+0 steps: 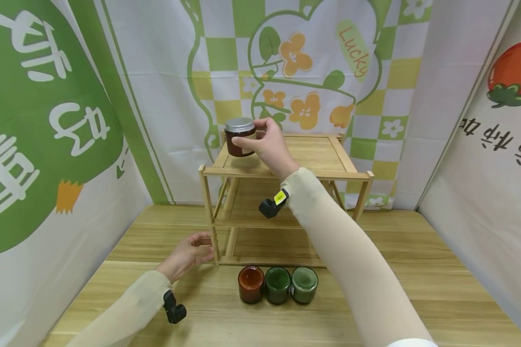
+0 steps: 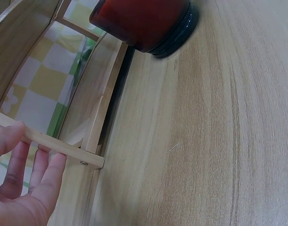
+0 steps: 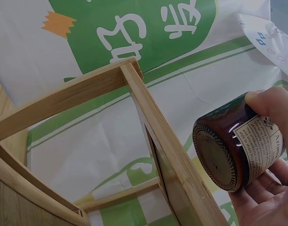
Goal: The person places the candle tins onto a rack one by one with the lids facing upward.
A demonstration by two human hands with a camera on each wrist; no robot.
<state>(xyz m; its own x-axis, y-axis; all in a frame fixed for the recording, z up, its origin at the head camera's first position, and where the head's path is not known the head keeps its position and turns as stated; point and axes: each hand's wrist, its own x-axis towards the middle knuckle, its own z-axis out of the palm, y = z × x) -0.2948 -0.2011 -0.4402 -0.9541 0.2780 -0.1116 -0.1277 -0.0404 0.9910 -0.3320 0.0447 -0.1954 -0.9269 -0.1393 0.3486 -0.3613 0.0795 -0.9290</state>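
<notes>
My right hand (image 1: 271,147) holds a dark amber glass jar (image 1: 239,140) with a silver screw lid, upright over the left part of the wooden rack's top shelf (image 1: 304,152). In the right wrist view, thumb and fingers grip the jar's sides across its printed paper label (image 3: 264,146), and its round base faces the camera. Low at the rack's front left, my left hand (image 1: 188,255) holds the upright post (image 2: 54,143), thumb on one side and fingers on the other.
Three glass jars stand in a row on the table before the rack: a reddish-brown one (image 1: 251,284), a dark green one (image 1: 278,285) and a lighter green one (image 1: 304,285). Printed cloth walls (image 1: 156,96) enclose the wooden table (image 1: 395,270) at the back and sides.
</notes>
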